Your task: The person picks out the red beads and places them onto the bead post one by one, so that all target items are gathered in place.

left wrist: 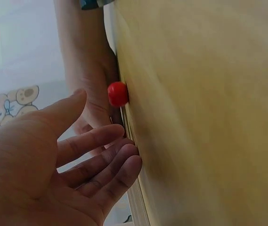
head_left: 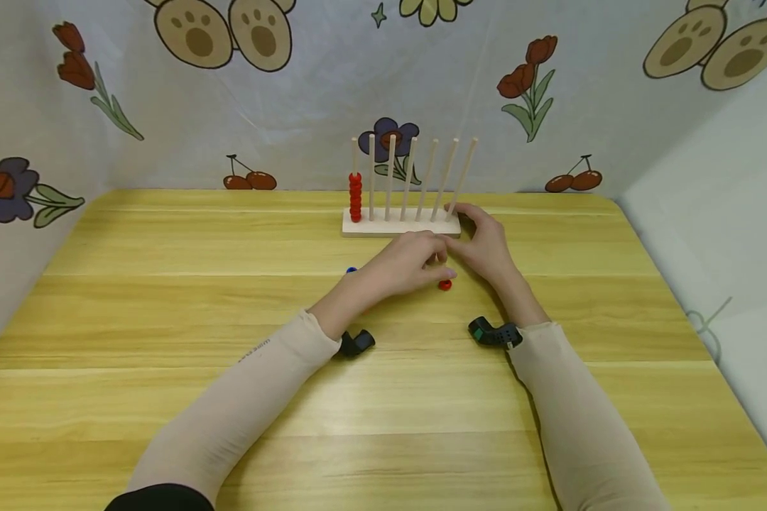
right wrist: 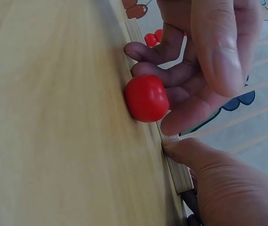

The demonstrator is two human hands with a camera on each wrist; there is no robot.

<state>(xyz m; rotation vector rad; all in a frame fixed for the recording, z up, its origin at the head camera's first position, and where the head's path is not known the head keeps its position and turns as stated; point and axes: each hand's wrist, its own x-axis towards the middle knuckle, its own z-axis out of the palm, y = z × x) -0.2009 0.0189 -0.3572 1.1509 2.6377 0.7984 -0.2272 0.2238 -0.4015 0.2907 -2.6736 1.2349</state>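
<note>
A wooden peg stand [head_left: 390,227] with several upright rods stands at the back of the table, red beads [head_left: 355,199] stacked on its leftmost rod. My right hand [head_left: 488,245] grips the stand's right end, thumb along the front edge and fingers reaching behind. In front of the stand, my left hand [head_left: 405,262] hovers with loosely bent fingers and nothing between them. Right by its thumb, a loose red bead [right wrist: 146,98] lies on the table; the left wrist view shows this red bead [left wrist: 118,93] beyond the fingertips.
Part of a small blue object [head_left: 351,270] shows behind the left wrist. The wooden table [head_left: 230,284] ends at a patterned cloth backdrop [head_left: 319,128]. A white cord [head_left: 709,326] hangs off the right side.
</note>
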